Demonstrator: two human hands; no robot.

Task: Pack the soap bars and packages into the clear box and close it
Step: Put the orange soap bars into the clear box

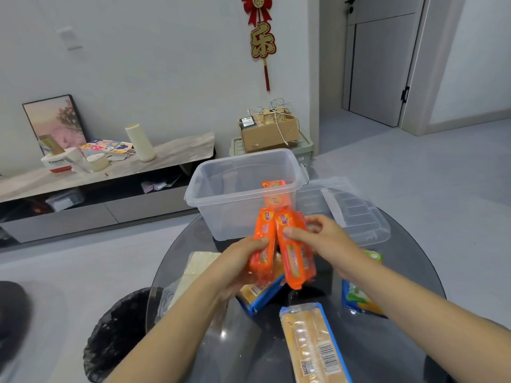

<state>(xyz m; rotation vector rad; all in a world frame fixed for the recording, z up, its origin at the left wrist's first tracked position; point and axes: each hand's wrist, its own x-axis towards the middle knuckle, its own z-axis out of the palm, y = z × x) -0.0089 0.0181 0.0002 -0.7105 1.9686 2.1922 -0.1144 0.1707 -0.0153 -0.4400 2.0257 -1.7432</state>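
The clear box (221,200) stands open at the far side of the round glass table, with one orange soap package (273,193) upright inside it. My left hand (237,264) grips an orange soap package (262,241) just in front of the box. Beside it, my right hand (323,239) holds a second orange package (293,258). The clear lid (348,208) lies to the right of the box. On the table lie a blue-edged yellow soap package (312,344), another under my hands (260,294), pale soap bars (196,266) at left and a green-blue package (359,297) at right.
The dark glass table (387,355) fills the foreground. A black-lined waste bin (116,335) stands on the floor at its left. A low TV cabinet (110,172) with clutter runs along the wall. A cardboard box (268,134) sits on a green crate behind the clear box.
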